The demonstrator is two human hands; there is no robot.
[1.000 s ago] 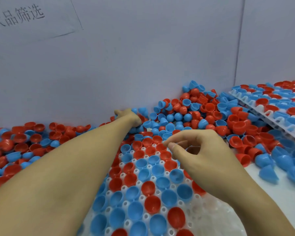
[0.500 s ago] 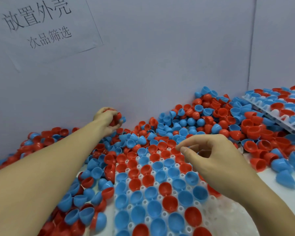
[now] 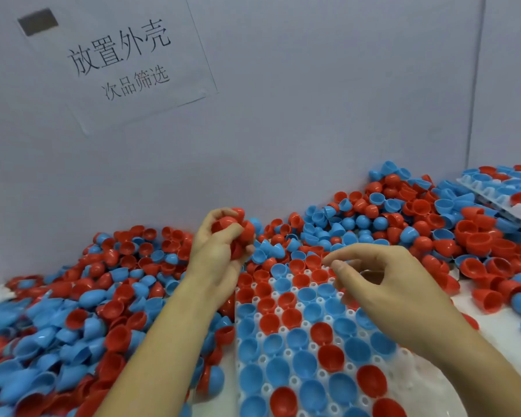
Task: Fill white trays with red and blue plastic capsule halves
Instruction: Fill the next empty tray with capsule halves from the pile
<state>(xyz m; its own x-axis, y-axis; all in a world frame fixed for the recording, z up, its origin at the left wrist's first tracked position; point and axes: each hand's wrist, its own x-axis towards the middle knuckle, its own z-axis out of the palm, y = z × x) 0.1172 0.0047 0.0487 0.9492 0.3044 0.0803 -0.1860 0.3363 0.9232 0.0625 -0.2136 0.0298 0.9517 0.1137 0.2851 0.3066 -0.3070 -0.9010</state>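
Left hand raised over the loose pile, fingers clenched round several red capsule halves. Right hand hovers above the white tray, thumb and forefinger nearly pinched, nothing visibly held. Second tray far right.

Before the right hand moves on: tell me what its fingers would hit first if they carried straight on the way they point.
The right hand points left, fingers just above the white tray. Straight on, it would likely meet the left hand and its red capsule halves; depth between them is unclear.
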